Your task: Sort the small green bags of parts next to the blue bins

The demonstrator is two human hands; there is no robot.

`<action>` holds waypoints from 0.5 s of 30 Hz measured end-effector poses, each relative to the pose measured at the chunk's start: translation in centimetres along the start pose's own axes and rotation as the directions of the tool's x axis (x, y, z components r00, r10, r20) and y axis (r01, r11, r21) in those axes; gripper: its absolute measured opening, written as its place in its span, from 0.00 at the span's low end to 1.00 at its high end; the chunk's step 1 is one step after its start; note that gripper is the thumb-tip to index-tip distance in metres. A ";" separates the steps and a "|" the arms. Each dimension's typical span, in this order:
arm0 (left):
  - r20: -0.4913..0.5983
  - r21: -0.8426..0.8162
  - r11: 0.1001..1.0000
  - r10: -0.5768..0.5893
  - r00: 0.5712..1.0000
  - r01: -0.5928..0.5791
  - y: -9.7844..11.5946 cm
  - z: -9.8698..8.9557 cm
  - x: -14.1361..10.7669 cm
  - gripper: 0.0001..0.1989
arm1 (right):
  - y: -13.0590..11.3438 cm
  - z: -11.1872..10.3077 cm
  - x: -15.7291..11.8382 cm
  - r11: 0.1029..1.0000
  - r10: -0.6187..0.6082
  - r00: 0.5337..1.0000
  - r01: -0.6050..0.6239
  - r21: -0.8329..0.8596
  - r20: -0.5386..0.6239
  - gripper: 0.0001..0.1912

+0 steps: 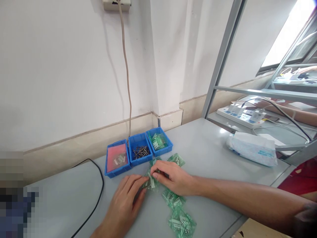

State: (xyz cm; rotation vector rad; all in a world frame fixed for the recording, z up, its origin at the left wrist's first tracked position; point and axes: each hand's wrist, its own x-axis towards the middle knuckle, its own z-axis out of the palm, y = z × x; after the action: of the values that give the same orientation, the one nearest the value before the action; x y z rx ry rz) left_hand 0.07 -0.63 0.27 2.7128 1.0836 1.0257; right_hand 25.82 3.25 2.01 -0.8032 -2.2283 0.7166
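A small clear-green plastic bag (151, 182) with pale plugs inside lies on the grey table between my hands. My left hand (127, 195) is at its left edge, with forefinger and thumb closed on it. From the right, my right hand (172, 175) reaches over, its fingers curled and pinching the bag's upper side. More green bags lie around: one (177, 159) behind my right hand, another (173, 199) just in front of its wrist, and a fuller-looking one (182, 223) nearer the front. Part of a further bag (155, 161) shows behind my right fingers.
Three blue bins stand in a row by the wall: one with pink material and a clear bag (106, 165), one with screws (133, 162), one with green bags (168, 150). A tissue pack (252, 148), black cable (102, 185) and metal frame (210, 99) are nearby. Another person's arm (292, 114) shows right.
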 end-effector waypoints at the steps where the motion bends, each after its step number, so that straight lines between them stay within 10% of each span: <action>1: 0.003 0.002 1.000 0.000 1.000 0.000 0.0 0.0 0.0 0.14 | 0.0 0.0 0.0 1.000 -0.002 1.000 0.002 0.002 -0.001 0.08; 15: 0.033 -0.022 1.000 -0.010 0.999 0.011 0.2 -0.1 0.1 0.14 | 0.2 0.1 -0.1 1.000 0.000 1.000 0.000 -0.013 -0.004 0.08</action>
State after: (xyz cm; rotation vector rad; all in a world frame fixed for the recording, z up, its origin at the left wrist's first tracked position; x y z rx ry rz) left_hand 0.12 -0.73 0.43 2.6943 1.0737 0.9814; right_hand 25.88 3.27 1.74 -0.8106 -2.2310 0.7006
